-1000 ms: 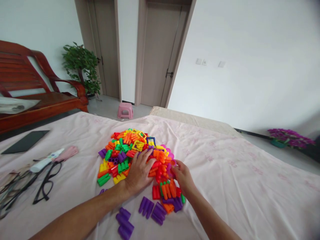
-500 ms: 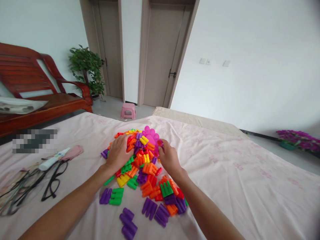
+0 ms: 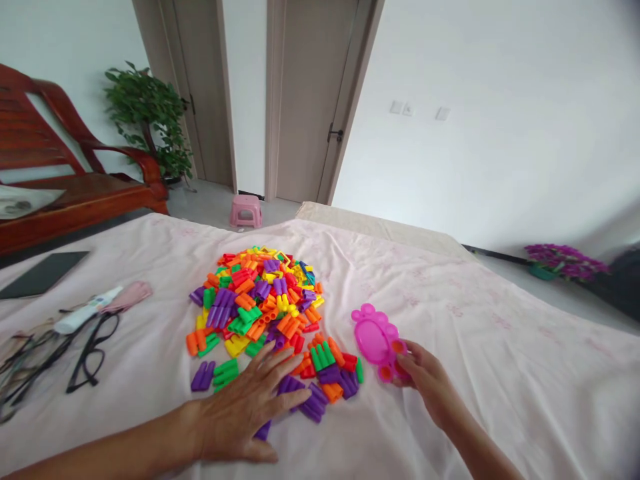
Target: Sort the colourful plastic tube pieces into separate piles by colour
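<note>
A heap of colourful plastic blocks (image 3: 265, 293) in orange, purple, green, red and yellow lies on a pale flowered cloth (image 3: 430, 413). My left hand (image 3: 250, 400) is spread palm down over the near edge of the heap, partly covering some purple blocks (image 3: 316, 403). To the right of the blocks, my right hand (image 3: 417, 370) pinches the near right end of a pink palette-like tray (image 3: 373, 340), which has an oval hollow and small round cups. Orange or red shows in the cups by my fingers.
Black-framed glasses (image 3: 95, 353), a white tube (image 3: 87, 312), a pink cloth (image 3: 131, 295) and a dark flat device (image 3: 43, 275) lie at the left. Beyond stand a wooden bench (image 3: 95, 193) and a pink stool (image 3: 246, 210).
My right hand has drawn the pink tray away from the heap, to the right and nearer. My left hand has moved off the heap's upper left towards me and spread out. The view has shifted slightly.
</note>
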`<state>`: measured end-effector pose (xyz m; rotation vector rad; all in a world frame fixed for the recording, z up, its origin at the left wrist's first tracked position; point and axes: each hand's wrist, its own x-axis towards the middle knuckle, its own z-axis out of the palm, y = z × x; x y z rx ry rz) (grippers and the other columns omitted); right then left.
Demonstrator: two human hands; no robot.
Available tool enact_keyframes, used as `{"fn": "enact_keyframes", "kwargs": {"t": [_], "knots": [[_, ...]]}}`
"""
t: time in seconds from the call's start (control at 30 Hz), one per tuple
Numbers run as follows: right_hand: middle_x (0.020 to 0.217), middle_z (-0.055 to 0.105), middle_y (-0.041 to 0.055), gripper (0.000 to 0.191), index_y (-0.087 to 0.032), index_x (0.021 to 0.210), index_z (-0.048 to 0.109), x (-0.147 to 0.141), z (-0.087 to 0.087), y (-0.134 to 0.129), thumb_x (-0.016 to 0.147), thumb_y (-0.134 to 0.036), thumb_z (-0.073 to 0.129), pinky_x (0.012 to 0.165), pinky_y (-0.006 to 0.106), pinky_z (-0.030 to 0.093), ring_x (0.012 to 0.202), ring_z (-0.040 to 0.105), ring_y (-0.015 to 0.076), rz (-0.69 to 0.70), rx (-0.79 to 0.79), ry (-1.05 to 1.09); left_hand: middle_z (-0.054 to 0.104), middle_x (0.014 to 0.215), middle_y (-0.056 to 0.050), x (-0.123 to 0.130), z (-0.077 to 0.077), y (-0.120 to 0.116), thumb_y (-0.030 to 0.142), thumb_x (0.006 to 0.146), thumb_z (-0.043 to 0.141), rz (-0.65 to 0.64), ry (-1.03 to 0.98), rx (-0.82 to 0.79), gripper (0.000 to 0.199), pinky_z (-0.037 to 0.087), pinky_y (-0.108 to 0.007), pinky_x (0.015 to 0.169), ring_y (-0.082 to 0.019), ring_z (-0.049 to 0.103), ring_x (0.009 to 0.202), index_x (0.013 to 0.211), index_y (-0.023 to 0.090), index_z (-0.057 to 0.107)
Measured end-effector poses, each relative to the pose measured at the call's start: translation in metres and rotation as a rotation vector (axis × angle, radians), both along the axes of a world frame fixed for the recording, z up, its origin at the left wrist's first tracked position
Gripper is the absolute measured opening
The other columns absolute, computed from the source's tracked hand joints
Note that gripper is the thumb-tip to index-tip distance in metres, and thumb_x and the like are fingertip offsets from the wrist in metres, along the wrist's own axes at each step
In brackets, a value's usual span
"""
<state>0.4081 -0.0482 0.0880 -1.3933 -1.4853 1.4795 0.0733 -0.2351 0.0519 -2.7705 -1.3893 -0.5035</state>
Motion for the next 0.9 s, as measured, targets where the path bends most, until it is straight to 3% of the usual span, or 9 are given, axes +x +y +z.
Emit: {"fn": "enact_keyframes", "kwargs": {"t": [0.13,0.3,0.4,0.57,0.73,0.8,0.9], "knots": [[0.067,0.064,0.0000,0.045,-0.019,0.104,0.062,0.004,-0.016,-0.029,0.072,-0.049,0.070,0.056,0.030,0.051,0.056,0.062,0.0170,-0.024,-0.047,0.036,0.025,0.162,-0.020,0.020,0.000,0.034,0.047,0.070,0.080,-0.037,0.014,0.062,0.099,0.020,-0.070,0.115,-0.041,0.022,0.149,0.154,0.031,0.031],[0.062,0.059,-0.0023,0.041,-0.020,0.099,0.059,-0.036,-0.027,-0.048,0.075,-0.052,0.065,0.052,0.029,0.049,0.052,0.058,0.0164,0.079,-0.052,0.087,0.031,0.160,-0.018,0.053,0.003,0.067,0.044,0.084,0.067,0.037,0.010,0.141,0.069,0.017,-0.069,0.116,-0.039,0.025,0.148,0.147,0.028,0.043],[0.065,0.062,-0.0007,0.035,-0.020,0.099,0.059,-0.065,-0.028,-0.048,0.079,-0.048,0.060,0.051,0.028,0.049,0.053,0.060,0.0165,0.101,-0.006,0.069,0.030,0.160,-0.018,0.057,0.001,0.080,0.045,0.087,0.062,0.131,0.000,0.174,0.060,0.017,-0.068,0.116,-0.039,0.023,0.149,0.142,0.025,0.049],[0.076,0.070,0.0028,0.036,-0.019,0.104,0.058,-0.105,-0.015,-0.038,0.078,-0.044,0.061,0.054,0.030,0.054,0.058,0.065,0.0183,0.144,-0.012,0.163,0.040,0.155,-0.016,0.037,0.004,0.096,0.042,0.083,0.067,0.307,-0.016,0.196,0.051,0.026,-0.059,0.117,-0.036,0.033,0.144,0.129,0.023,0.059],[0.082,0.071,0.0024,0.035,-0.020,0.107,0.058,-0.145,0.010,-0.020,0.078,-0.038,0.063,0.059,0.030,0.057,0.064,0.067,0.0175,0.197,0.082,0.202,0.046,0.151,-0.016,0.008,0.027,0.103,0.034,0.080,0.068,0.478,-0.011,0.259,0.047,0.027,-0.056,0.117,-0.034,0.041,0.139,0.124,0.021,0.062],[0.085,0.072,0.0021,0.030,-0.021,0.109,0.058,-0.163,0.019,-0.011,0.081,-0.033,0.059,0.059,0.028,0.055,0.065,0.067,0.0165,0.237,0.169,0.164,0.048,0.149,-0.016,-0.005,0.037,0.104,0.032,0.082,0.066,0.549,-0.001,0.303,0.042,0.023,-0.059,0.118,-0.034,0.042,0.139,0.122,0.021,0.063],[0.085,0.072,0.0027,0.027,-0.021,0.110,0.059,-0.192,0.033,-0.002,0.084,-0.024,0.052,0.060,0.026,0.052,0.068,0.067,0.0166,0.285,0.447,-0.024,0.049,0.149,-0.017,-0.028,0.046,0.108,0.023,0.081,0.062,0.683,0.023,0.345,0.039,0.021,-0.061,0.118,-0.034,0.041,0.140,0.120,0.021,0.063]]}}
